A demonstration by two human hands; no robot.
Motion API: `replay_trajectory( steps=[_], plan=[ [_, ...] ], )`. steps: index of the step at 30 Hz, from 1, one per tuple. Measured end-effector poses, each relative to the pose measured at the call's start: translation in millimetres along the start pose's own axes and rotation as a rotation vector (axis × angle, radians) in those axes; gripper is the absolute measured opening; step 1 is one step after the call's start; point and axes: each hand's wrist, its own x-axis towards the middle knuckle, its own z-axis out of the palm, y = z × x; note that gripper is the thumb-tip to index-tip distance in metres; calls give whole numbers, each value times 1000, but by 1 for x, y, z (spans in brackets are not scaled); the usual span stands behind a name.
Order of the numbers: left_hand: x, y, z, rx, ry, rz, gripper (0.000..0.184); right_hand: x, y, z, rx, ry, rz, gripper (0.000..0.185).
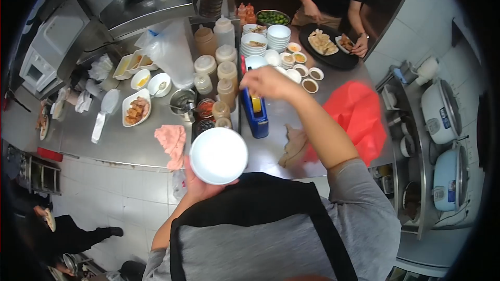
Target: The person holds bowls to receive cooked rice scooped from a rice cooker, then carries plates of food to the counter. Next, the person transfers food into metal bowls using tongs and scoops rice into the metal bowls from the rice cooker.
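My left hand (pixel 197 186) grips a round white bowl (pixel 219 155) from below, its fingers around the underside, close to the counter's front edge. My right hand (pixel 268 82) reaches over a blue tape dispenser (pixel 257 125) with a yellow roll. Its fingers are bent and drawn together; whether something small is between them is hidden. White bowls (pixel 253 47) stand stacked just beyond this hand. Under my right forearm lies a brown cloth (pixel 294 145), beside a red plastic bag (pixel 354 119).
Squeeze bottles (pixel 227 70) and a metal pot (pixel 182 101) crowd the centre. Left are a dish of meat pieces (pixel 137 109) and a pink cloth (pixel 172 145). Sauce cups (pixel 310 85) sit right; across the counter, a co-worker's hands touch food on a black tray (pixel 333 62).
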Motion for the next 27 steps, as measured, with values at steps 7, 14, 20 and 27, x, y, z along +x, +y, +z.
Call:
replay_trajectory(
  steps=[7,14,20,27],
  plan=[
    [-46,9,-2,-41,393,292,99,81,179,-16,-953,14,-89,27],
    [-81,9,-21,-61,624,538,86,96,171,-22,-876,-20,117,24],
    [-87,8,-19,-20,655,609,84,107,197,-35,-340,268,-18,25],
    [-80,8,-15,20,501,360,83,0,69,-23,-89,855,-56,37]
  ],
)
